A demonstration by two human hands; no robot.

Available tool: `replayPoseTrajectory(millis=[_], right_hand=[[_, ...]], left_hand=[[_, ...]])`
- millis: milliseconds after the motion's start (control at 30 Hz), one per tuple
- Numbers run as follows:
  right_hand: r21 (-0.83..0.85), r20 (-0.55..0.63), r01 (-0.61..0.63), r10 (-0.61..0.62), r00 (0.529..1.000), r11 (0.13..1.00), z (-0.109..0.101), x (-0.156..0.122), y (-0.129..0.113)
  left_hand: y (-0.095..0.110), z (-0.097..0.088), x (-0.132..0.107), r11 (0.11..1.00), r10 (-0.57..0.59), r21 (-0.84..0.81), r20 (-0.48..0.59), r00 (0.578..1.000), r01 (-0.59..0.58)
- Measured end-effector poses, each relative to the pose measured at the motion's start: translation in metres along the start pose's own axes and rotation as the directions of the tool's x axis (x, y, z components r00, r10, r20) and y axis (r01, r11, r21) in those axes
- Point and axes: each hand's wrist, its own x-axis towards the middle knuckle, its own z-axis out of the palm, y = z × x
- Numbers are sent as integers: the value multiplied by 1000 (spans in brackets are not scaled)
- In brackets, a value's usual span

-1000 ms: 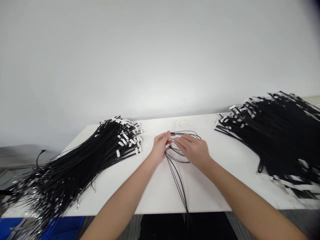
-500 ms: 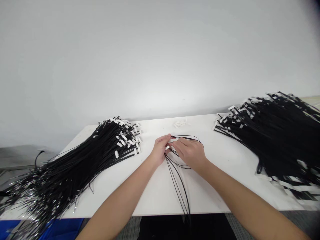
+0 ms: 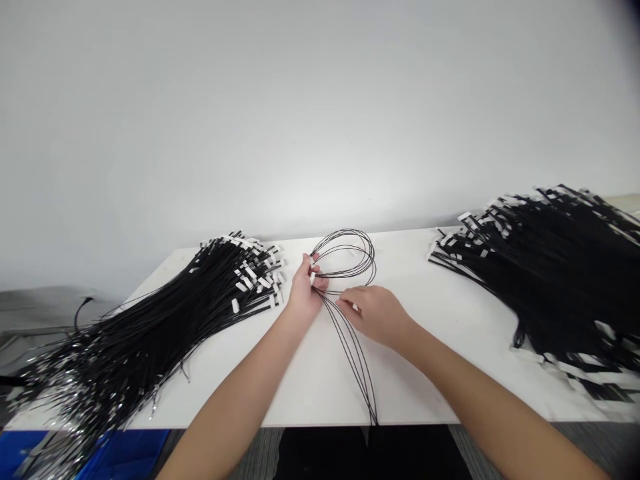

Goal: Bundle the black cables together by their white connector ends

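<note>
My left hand (image 3: 306, 288) is closed round a bundle of thin black cables, with small white connectors showing at its fingers. From it the cables form an upright-looking loop (image 3: 371, 248) to the right, and loose tails (image 3: 356, 357) run down past the table's front edge. Just right of these tails is my right hand (image 3: 373, 310), fingers curled and thumb tip against them in a pinch. What lies in that pinch, if anything, I cannot make out. A cable strand passes close by its fingertips.
A pile of black cables (image 3: 165, 313) with white connectors and shiny tips lies on the left of the white table (image 3: 310, 393). A larger cable pile (image 3: 560, 267) covers the right side. A grey wall (image 3: 320, 120) stands behind. Blue material (image 3: 130, 450) shows below left.
My left hand has moved a little left and the cable loop now stands out openly beyond it. My right hand has drawn back from the left hand, down toward the tails.
</note>
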Motion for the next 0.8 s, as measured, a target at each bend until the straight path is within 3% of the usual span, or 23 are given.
replayPoseTrajectory(millis=[100,233,367,567,800], right_hand=[[130,126,-101,84,988,986,7,2,0],[355,161,-188,138,977,916,12,5,0],[454,179,-232,167,970,860,15,5,-1],[501,216,-269,182,959,822,17,5,-2],[347,132,-234,200,971,908,16,2,-7]], left_hand=[[-2,1,-3,1000,-24,2,18,1000,24],[-6,0,-5,996,-85,10,68,994,84],[-8,-1,-6,996,-92,23,111,990,90],[-13,-1,-9,994,-42,108,110,993,30],[-16,-3,-9,983,30,179,113,993,-50]])
